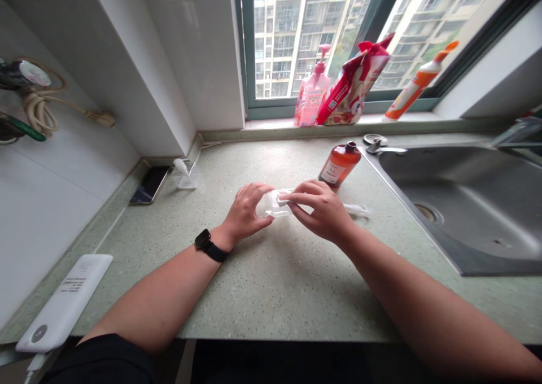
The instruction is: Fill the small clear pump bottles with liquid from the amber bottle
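Observation:
A small clear plastic bottle (271,204) lies between both hands at the middle of the green speckled counter (271,282). My left hand (245,214), a black watch on its wrist, is wrapped round the bottle's left end. At the bottle's right end my right hand (322,209) pinches a white cap with its fingertips. A thin clear tube (358,208) pokes out on the counter just right of my right hand. An amber bottle (339,165) with a dark cap lies tilted just behind my right hand.
A steel sink (466,203) fills the right side. On the windowsill stand a pink pump bottle (312,93), a red pouch (353,84) and an orange squeeze bottle (417,84). A phone (149,184), a clear pump head (185,174) and a white power bank (63,302) lie at the left.

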Demonstrator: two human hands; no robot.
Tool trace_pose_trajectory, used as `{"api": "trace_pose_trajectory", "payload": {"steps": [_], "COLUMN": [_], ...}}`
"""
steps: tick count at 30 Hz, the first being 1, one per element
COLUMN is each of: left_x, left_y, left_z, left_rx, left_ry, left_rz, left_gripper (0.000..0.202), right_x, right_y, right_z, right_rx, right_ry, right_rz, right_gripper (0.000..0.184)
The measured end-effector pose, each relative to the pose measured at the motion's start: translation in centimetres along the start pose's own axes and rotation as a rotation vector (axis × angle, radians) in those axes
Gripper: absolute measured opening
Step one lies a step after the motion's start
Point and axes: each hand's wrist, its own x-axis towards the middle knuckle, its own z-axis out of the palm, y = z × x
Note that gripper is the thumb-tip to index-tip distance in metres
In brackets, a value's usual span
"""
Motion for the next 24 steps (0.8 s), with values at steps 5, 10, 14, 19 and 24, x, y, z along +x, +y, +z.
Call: {"api": "trace_pose_trajectory", "payload": {"steps": [5, 10, 14, 19, 24], "left_x": [0.0, -0.08, -0.14, -0.31, -0.46], "left_y": [-0.01, -0.23, -0.32, -0.13, 0.01], "left_z": [0.1, 0.26, 0.38, 0.5, 0.59], "left_rx": [0.026, 0.05, 0.063, 0.084, 0.109], "left_ry": [0.004, 0.022, 0.021, 0.044, 0.055], "left_rz": [-0.023, -0.04, -0.068, -0.098, -0.116], "left_gripper": [0.062, 0.065, 0.067, 0.068, 0.067], "right_x": [-0.01, 0.08, 0.23, 0.28, 0.23], "right_y": [0.04, -0.25, -0.51, -0.59, -0.85], "right_z": [0.09, 0.23, 0.23, 0.35, 0.56], "right_rx": [0.008, 0.105, 0.199, 0.241, 0.233], "right_ry": [0.013, 0.01, 0.001, 0.007, 0.03], "right_rz": [0.084, 0.23, 0.347, 0.407, 0.413], "right_gripper": [0.024, 0.025, 0.023, 0.024, 0.024]}}
